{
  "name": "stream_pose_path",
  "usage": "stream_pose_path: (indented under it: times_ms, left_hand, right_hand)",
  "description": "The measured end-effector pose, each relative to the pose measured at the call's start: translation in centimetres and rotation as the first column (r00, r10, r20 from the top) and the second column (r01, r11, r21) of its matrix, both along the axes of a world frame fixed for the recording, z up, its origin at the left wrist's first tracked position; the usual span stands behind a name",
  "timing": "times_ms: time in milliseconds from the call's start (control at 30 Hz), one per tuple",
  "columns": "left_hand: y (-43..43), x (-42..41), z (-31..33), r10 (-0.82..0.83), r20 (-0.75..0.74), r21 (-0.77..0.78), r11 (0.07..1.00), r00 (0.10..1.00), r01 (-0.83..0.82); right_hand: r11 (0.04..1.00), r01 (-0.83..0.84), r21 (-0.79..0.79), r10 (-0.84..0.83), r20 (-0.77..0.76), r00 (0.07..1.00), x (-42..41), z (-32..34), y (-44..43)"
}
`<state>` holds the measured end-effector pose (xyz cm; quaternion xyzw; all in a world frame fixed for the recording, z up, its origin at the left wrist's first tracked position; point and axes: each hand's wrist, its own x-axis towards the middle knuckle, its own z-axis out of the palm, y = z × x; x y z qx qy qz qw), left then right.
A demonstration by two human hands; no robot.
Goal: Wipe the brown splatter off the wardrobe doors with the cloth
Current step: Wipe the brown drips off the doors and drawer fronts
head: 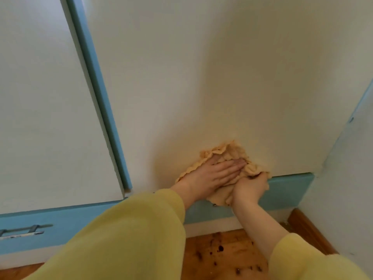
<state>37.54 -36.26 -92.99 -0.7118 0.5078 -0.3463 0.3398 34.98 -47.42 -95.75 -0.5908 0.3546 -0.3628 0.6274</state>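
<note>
**Wiping stroke at the foot of the door.** The cloth point(228, 152), a crumpled tan rag, lies against the lower part of the white wardrobe door point(201, 77), at about 4 o'clock from the frame's centre and just above the door's bottom edge.

The left hand point(212, 175) lies flat on the cloth, its fingers straight, close together and pointing toward 2 o'clock. This spreads pressure over a broad patch of fabric. The right hand point(250, 187), at 4 o'clock from the left, curls round the bunched lower part of the cloth. This probably gathers the slack so that it does not trail.

No brown marks can be made out on the door around the cloth, only a faint warm tint. The work here therefore appears well advanced.

At 6 o'clock from the cloth runs a blue plinth point(288, 188). Below it is the wooden floor point(232, 259), which carries dark brown spots point(220, 248). At 9 o'clock stands a second white door point(50, 98) with a blue edge strip point(96, 87). At 8 o'clock is a drawer handle point(26, 231). Yellow sleeves point(131, 239) enter from 6 to 7 o'clock.
</note>
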Motion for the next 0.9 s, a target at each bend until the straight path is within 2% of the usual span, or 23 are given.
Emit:
stream_pose_path:
  times_ms: [167,300,467,600,800,900]
  left_hand:
    - [5.6,-0.6,0.6,0.050,-0.038,-0.106,0.993,0.998,-0.054]
    - [9.9,-1.2,1.0,0.102,-0.030,-0.168,0.980,0.994,-0.106]
    - [13.6,-1.7,0.1,0.117,-0.042,-0.300,0.946,0.992,-0.124]
    - [14.7,-2.5,-1.2,0.159,-0.115,-0.407,0.893,0.981,-0.192]
    - [13.9,-3.1,-3.5,0.168,-0.193,-0.529,0.812,0.967,-0.247]
    - [13.8,-4.0,-4.9,0.207,-0.316,-0.531,0.770,0.926,-0.353]
  right_hand:
    - [0.996,0.002,0.085,0.003,-0.066,0.998,0.1,0.7,4.9]
    - [0.990,-0.039,0.135,0.042,-0.022,0.999,-0.2,1.5,9.0]
    - [0.957,-0.065,0.282,0.052,0.055,0.997,-0.5,1.8,13.0]
    - [0.935,-0.070,0.347,0.034,0.107,0.994,-1.2,2.4,14.9]
    - [0.928,-0.094,0.360,0.052,0.125,0.991,-1.5,2.0,15.5]
    - [0.919,-0.152,0.363,0.111,0.132,0.985,-1.9,2.0,15.8]
